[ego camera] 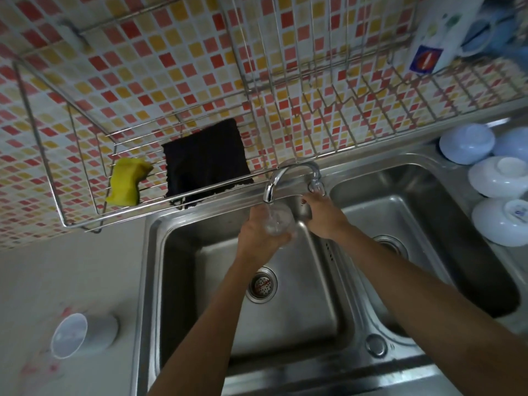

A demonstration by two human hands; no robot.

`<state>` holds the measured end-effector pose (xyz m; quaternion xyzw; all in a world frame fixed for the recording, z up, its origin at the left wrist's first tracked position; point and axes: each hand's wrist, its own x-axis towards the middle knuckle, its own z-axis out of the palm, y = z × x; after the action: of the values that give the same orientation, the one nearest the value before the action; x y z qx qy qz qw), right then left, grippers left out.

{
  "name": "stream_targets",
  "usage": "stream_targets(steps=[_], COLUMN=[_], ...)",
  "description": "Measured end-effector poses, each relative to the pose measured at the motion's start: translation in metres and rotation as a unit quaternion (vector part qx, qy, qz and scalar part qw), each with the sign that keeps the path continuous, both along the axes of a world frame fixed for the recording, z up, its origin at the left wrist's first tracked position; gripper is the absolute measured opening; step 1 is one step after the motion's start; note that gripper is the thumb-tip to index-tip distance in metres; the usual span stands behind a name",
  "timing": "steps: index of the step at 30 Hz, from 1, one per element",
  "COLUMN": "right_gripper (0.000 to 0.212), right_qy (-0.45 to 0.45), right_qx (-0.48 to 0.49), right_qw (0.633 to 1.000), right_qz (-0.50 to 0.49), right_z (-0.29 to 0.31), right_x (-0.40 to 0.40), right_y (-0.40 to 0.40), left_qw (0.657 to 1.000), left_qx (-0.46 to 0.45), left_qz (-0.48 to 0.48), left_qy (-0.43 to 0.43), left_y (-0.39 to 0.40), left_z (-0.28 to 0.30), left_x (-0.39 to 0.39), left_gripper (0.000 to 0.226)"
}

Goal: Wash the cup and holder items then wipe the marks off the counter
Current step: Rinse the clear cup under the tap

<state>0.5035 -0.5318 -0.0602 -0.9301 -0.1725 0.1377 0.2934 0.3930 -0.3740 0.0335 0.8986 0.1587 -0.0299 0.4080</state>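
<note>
Two risks from here: the clear plastic cup (278,222), wet in your left hand (257,232) whose fingers wrap it under the curved chrome tap (285,178), could slip into the left steel sink basin (183,281); your right hand (321,215) at the tap base, finger position unclear, could open the flow too far and splash; water runs into the cup, fill level unreadable; the white cylindrical holder (83,334) lies tipped on the pale counter (57,275) beside faint red marks (48,367), contents not visible.

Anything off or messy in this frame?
Yes. Reddish marks smear the counter left of the sink, around a white holder lying on its side. Elsewhere things look orderly: left hand holds a clear cup under the running faucet.
</note>
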Motion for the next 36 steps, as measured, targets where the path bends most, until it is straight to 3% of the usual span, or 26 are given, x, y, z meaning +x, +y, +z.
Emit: stream_targets(steps=[7,20,24,29,36], right_gripper=[0.048,0.046,0.04,0.028,0.016], right_qy=[-0.001,0.014,0.014,0.003,-0.021], right_qx=[0.002,-0.023,0.0,0.015,0.049], right_qw=[1.0,1.0,1.0,1.0,0.996], right_qz=[-0.008,-0.008,-0.008,-0.021,-0.069], right_z=[0.004,0.006,0.005,0.009,0.018], right_x=[-0.002,0.001,0.0,-0.001,0.0], right_y=[0.0,0.002,0.001,0.004,0.008], left_qw=[0.992,0.996,0.998,1.0,0.999], left_qx=[0.107,0.078,0.05,0.01,-0.022], left_qz=[-0.031,-0.045,-0.025,0.015,0.036], left_qy=[0.055,0.019,0.008,-0.009,-0.032], left_y=[0.016,0.004,0.006,0.006,0.013], left_z=[-0.01,-0.001,0.001,0.001,0.007], left_x=[-0.006,0.007,0.0,-0.007,-0.018], left_gripper=[0.083,0.073,0.065,0.076,0.074])
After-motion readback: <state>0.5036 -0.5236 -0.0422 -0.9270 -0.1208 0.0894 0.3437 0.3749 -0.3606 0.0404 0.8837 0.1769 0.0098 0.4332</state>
